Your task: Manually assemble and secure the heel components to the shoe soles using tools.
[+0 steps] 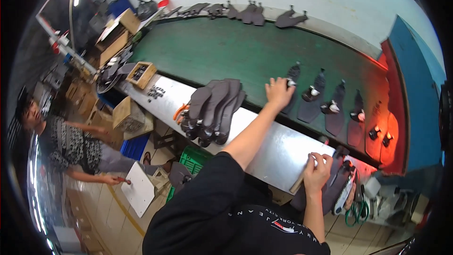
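Observation:
My left hand (279, 93) reaches over the green conveyor belt (207, 42). Its thumb side is at the white-wrapped strap of a dark sandal (293, 72), apparently pinching it, while the other fingers spread out. Farther right on the belt lie several similar sandals (311, 106), toes away from me, some with white wads at their straps. My right hand (317, 174), above the metal ledge, is closed round a tool with a flat wooden end (297, 184); the rest of the tool is hidden. Dark soles (337, 179) lie beside that hand.
A stack of dark sandals (214, 106) rests on the metal ledge (278, 160), with orange-handled pliers (180, 112) and a wooden box of small parts (140, 74) to its left. Green-handled scissors (357, 210) hang at right. A red-lit heater opening (394, 118) covers the belt's end. A co-worker (71, 146) sits left.

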Available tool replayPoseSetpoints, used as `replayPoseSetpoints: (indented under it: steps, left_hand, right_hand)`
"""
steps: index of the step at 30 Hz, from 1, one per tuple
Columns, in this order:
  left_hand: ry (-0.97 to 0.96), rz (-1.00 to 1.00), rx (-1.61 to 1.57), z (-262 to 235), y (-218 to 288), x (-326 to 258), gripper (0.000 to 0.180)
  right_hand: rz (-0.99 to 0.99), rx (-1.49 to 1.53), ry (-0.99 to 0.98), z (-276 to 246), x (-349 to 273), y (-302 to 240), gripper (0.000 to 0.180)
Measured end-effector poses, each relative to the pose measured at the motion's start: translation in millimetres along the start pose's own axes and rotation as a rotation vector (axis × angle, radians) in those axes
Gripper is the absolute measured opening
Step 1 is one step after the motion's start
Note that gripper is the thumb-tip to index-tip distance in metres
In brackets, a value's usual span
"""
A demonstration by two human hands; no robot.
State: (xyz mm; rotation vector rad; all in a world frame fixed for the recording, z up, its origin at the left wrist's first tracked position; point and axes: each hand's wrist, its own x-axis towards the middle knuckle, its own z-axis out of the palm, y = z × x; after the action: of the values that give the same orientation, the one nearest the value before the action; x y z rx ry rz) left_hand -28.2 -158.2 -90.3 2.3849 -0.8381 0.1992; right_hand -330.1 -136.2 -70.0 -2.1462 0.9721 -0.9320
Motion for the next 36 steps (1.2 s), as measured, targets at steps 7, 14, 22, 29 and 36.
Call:
replayPoseSetpoints:
  steps: [7,14,22,29,36]
  left_hand:
    - [0.135,0.042,-0.095,7.4,13.8,-20.6,0.032]
    - [0.251,-0.099,-0.641,-35.0,15.9,-16.2,0.027]
    - [-0.437,-0.263,-1.615,-143.9,40.0,-135.5,0.034]
    - [-0.887,-0.319,-1.726,-190.4,54.1,-234.2,0.023]
    - [-0.461,-0.389,-1.571,-192.4,25.2,-207.6,0.034]
  right_hand:
    - [-0.049,0.100,-0.051,-1.9,7.1,4.4,0.008]
    - [0.006,0.277,-0.036,-4.0,6.2,29.0,0.015]
    - [0.292,1.105,-0.416,-61.6,17.6,25.1,0.040]
    - [0.074,1.082,-0.438,-78.2,-10.6,-59.7,0.079]
    - [0.117,1.470,-0.245,-98.1,23.5,-70.8,0.045]
